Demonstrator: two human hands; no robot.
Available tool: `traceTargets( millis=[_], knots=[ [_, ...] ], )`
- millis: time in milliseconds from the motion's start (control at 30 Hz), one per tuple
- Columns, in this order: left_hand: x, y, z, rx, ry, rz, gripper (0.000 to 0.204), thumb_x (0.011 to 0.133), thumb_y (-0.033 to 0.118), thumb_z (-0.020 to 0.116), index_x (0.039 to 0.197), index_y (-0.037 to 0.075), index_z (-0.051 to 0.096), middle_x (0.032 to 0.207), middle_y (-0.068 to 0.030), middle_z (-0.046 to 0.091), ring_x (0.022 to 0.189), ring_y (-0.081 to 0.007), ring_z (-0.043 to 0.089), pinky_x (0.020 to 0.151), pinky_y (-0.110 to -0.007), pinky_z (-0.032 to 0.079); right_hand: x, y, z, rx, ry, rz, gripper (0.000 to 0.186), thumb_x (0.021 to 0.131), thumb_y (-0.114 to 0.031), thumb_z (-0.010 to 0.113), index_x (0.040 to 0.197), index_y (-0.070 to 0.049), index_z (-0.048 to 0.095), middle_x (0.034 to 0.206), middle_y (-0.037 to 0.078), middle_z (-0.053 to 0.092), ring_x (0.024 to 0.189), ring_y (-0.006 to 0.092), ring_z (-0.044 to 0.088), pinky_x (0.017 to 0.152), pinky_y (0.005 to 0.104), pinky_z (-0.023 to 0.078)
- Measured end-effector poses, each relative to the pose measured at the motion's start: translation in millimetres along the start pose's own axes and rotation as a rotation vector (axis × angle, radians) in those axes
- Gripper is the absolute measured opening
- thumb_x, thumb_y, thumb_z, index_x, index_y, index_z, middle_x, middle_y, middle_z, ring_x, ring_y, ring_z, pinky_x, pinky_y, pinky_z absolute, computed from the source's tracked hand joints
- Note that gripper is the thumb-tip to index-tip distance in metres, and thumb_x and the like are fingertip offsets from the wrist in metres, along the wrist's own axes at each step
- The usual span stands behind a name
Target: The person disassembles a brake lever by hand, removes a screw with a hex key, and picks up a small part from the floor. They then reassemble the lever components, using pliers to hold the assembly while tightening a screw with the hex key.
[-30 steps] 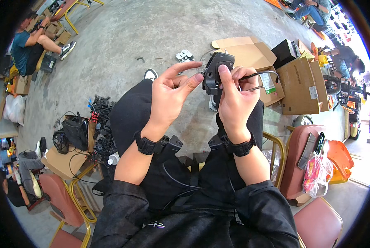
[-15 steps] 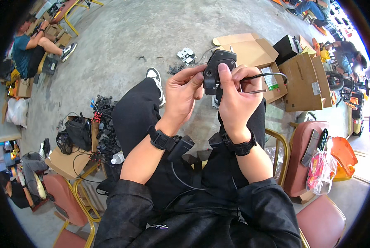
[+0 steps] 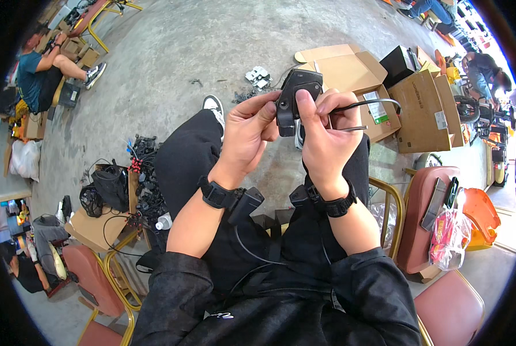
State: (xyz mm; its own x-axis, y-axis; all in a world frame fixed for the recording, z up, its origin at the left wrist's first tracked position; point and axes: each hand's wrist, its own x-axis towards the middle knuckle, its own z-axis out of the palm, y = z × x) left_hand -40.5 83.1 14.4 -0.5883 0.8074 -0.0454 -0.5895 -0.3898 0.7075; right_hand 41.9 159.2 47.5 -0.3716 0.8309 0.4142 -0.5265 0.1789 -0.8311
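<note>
A black plastic housing [image 3: 292,92], with a small round hole in its face and a lever-like lower part, is held up above my knees between both hands. My left hand [image 3: 247,130] pinches its left edge with thumb and fingertips. My right hand [image 3: 329,138] grips it from the right, its thumb laid on the front face and its fingers curled behind. A black cable [image 3: 373,102] runs out to the right past the right fingers and bends at its end. Below it, a thin dark rod or cable end [image 3: 356,128] sticks out of the right hand.
Open cardboard boxes [image 3: 422,112] stand at the right front. Grey-white parts [image 3: 258,76] lie on the floor ahead. A heap of black cabled parts [image 3: 147,173] is at my left, beside a carton with a black bag [image 3: 110,185]. Chairs [image 3: 428,219] flank me; other people sit farther off.
Both hands and the black housing have shifted slightly to the left. The housing is turned a little, and the grip of both hands stays much the same.
</note>
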Motion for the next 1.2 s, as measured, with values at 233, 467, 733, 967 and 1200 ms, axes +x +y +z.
traceTargets(
  millis=[233,467,733,967,1200],
  knots=[
    [-1,3,-1,0.003,0.012,-0.002,0.021,0.088,0.012,0.062,0.107,0.003,0.066,0.062,0.0023,0.054,0.049,-0.0047,0.033,0.045,-0.023,0.025,0,-1,0,0.005,-0.042,0.023,0.026,0.08,0.006,0.066,0.077,-0.007,0.044,0.068,-0.006,0.043,0.058,-0.0019,0.033,0.051,0.0145,0.024],
    [-1,7,-4,-0.013,-0.015,0.0,0.021,0.088,0.012,0.063,0.107,0.003,0.065,0.063,0.0025,0.054,0.048,-0.0045,0.033,0.045,-0.023,0.025,0,-2,0,0.01,-0.069,0.004,0.027,0.08,0.007,0.066,0.076,-0.007,0.043,0.068,-0.005,0.043,0.057,-0.0016,0.032,0.051,0.0147,0.024],
    [1,25,-11,-0.085,-0.097,-0.181,0.017,0.086,0.008,0.064,0.101,0.002,0.068,0.064,0.002,0.058,0.043,-0.004,0.028,0.043,-0.023,0.024,2,-2,-3,-0.006,-0.129,0.041,0.027,0.08,0.006,0.066,0.076,-0.007,0.043,0.068,-0.005,0.043,0.057,-0.0009,0.032,0.051,0.0153,0.025],
    [0,26,-10,-0.042,-0.092,-0.146,0.017,0.086,0.008,0.064,0.101,0.002,0.068,0.064,0.0026,0.058,0.043,-0.0036,0.026,0.043,-0.023,0.023,4,-2,-2,0.011,-0.146,0.073,0.027,0.08,0.005,0.067,0.075,-0.008,0.044,0.068,-0.006,0.043,0.058,-0.0015,0.032,0.052,0.0149,0.025],
    [3,35,-3,0.008,-0.007,-0.219,0.021,0.091,0.015,0.056,0.103,0.0,0.062,0.055,0.0066,0.039,0.044,-0.0048,0.025,0.044,-0.023,0.024,4,8,-1,0.054,0.025,0.315,0.021,0.08,0.0,0.068,0.081,-0.006,0.049,0.066,-0.008,0.042,0.059,-0.0005,0.036,0.055,0.0153,0.031]
  ],
)
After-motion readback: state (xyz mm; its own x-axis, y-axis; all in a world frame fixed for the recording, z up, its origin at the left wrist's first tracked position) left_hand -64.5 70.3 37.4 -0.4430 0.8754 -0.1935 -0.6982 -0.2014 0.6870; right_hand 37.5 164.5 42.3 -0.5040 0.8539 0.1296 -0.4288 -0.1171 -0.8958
